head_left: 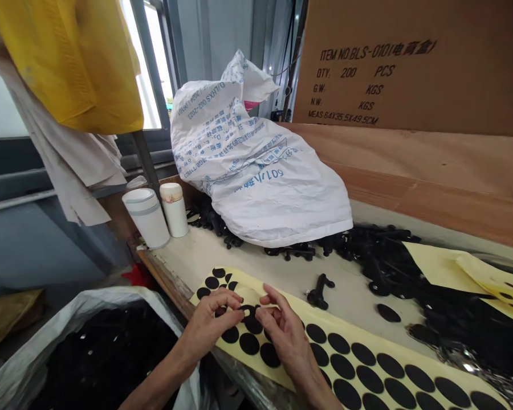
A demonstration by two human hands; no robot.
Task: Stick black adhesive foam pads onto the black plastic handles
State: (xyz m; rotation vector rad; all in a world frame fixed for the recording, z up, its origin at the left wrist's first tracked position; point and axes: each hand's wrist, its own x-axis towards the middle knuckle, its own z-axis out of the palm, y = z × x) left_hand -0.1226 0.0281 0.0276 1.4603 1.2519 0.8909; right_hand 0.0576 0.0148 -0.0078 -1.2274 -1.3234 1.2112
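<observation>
- Your left hand (pixel 209 322) and right hand (pixel 282 326) are close together, fingertips meeting at a black disc (pixel 248 311) on the yellow backing sheet (pixel 239 279); you cannot tell whether it is lifted
- Around your hands, the discs sit unevenly, with bare backing between them
- Toward the sheet's far end, the rows of round black discs (pixel 342 366) are full
- A loose disc (pixel 389 312) and a black moulded part (pixel 318 291) lie on the bench (pixel 188 256) just beyond the sheet
- More black moulded parts (pixel 380 267) are heaped beside a white woven sack (pixel 256 171)
</observation>
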